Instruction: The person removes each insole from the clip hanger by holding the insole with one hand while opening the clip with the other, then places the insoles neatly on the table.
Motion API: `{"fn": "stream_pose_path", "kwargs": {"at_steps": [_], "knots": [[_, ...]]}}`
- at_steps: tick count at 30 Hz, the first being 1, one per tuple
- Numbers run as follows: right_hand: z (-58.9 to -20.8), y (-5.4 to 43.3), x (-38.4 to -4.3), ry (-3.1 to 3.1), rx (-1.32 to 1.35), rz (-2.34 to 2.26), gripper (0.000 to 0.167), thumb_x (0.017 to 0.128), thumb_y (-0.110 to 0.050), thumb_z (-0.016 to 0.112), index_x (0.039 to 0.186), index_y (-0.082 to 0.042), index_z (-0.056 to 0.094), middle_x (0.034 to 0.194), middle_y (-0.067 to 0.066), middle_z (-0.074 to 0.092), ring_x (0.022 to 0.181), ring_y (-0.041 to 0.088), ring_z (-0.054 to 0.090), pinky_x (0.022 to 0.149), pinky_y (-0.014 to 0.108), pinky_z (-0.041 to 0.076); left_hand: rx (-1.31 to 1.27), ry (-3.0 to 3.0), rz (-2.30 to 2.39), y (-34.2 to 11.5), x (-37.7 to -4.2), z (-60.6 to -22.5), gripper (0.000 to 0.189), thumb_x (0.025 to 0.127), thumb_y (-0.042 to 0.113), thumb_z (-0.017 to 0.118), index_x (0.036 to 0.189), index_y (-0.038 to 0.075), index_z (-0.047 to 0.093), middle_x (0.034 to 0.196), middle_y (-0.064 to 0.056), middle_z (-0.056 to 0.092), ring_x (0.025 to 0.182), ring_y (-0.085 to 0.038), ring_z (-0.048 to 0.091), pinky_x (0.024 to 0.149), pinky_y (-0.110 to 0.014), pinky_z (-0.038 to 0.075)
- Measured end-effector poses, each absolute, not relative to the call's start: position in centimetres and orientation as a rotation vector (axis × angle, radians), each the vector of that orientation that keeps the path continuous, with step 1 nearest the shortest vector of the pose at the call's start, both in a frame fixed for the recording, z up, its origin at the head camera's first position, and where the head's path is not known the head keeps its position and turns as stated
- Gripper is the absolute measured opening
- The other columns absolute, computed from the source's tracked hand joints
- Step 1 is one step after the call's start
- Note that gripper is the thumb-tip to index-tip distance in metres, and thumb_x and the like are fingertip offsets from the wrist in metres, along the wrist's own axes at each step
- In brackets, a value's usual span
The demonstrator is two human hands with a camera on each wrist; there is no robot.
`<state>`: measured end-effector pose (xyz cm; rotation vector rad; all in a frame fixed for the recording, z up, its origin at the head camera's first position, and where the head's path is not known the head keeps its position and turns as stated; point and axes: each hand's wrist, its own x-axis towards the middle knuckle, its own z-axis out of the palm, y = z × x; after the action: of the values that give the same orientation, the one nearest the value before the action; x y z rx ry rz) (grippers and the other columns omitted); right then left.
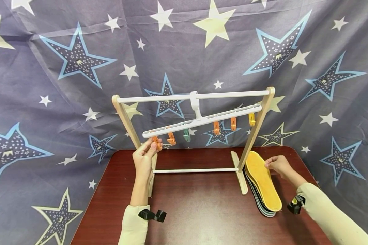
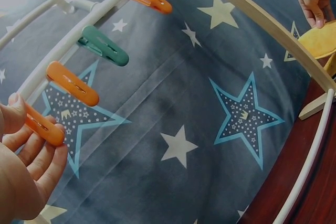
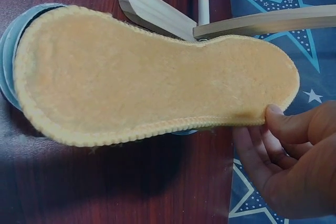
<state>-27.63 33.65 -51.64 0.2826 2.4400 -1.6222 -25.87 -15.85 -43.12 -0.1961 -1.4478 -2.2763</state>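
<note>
My left hand (image 1: 144, 158) pinches the leftmost orange clip (image 2: 46, 128) on a white clip hanger (image 1: 178, 127). That hanger tilts, its left end lower than its right. My right hand (image 1: 280, 165) holds the edge of a yellow insole (image 1: 262, 180) between thumb and fingers, near its far end. In the right wrist view the fuzzy insole lies over other insoles (image 3: 11, 59), grey-blue at the edge and mostly hidden beneath it. More clips hang along the bar: orange ones (image 1: 216, 128), a green one (image 1: 186, 135) and a yellow one (image 1: 251, 119).
A wooden rack with a white top rail (image 1: 233, 94) and a lower rail (image 1: 196, 170) stands on the dark red table (image 1: 199, 207). The hanger's hook (image 1: 194, 100) goes over the top rail. Behind hangs a grey-blue cloth (image 1: 184, 51) with stars. The insoles lie beside the rack's right foot (image 1: 240, 175).
</note>
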Motion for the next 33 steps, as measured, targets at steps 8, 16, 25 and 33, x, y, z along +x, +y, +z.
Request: {"fn": "stream_pose_path", "kwargs": {"at_steps": [8,16,25,33], "knots": [[-52.1,33.7,-27.7,2.457,0.302,-1.601,0.016,0.094,0.008,0.060,0.100,0.024,0.060,0.070,-0.001,0.065,0.066,0.014,0.067,0.068,0.041,0.065,-0.200,-1.452,-2.272,-15.8,-25.8,-43.1,0.037,0.098,-0.003,0.061,0.125,-0.027,0.054,0.092,-0.006,0.080,0.081,-0.013,0.077,0.077,-0.026,0.063],[-52.5,33.7,-27.8,2.486,0.299,-1.567,0.018,0.093,0.008,0.060,0.100,0.025,0.061,0.071,0.001,0.065,0.067,0.015,0.067,0.067,0.042,0.065,-0.194,-1.451,-2.274,-15.8,-25.9,-43.0,0.037,0.098,-0.004,0.060,0.126,-0.027,0.053,0.090,-0.003,0.080,0.081,-0.013,0.077,0.077,-0.025,0.063],[-52.8,33.6,-27.9,2.519,0.301,-1.526,0.015,0.092,0.008,0.062,0.096,0.022,0.063,0.071,0.002,0.065,0.068,0.017,0.066,0.067,0.044,0.065,-0.202,-1.444,-2.281,-15.8,-25.9,-43.0,0.038,0.098,-0.003,0.061,0.126,-0.027,0.053,0.091,-0.004,0.080,0.081,-0.014,0.077,0.078,-0.026,0.063],[-53.1,33.6,-27.9,2.564,0.330,-1.476,0.015,0.092,0.005,0.063,0.094,0.020,0.065,0.070,0.001,0.065,0.067,0.016,0.066,0.065,0.044,0.065,-0.202,-1.441,-2.281,-15.8,-25.9,-43.0,0.037,0.098,-0.004,0.060,0.126,-0.028,0.053,0.091,-0.005,0.080,0.081,-0.013,0.077,0.077,-0.025,0.063]]}}
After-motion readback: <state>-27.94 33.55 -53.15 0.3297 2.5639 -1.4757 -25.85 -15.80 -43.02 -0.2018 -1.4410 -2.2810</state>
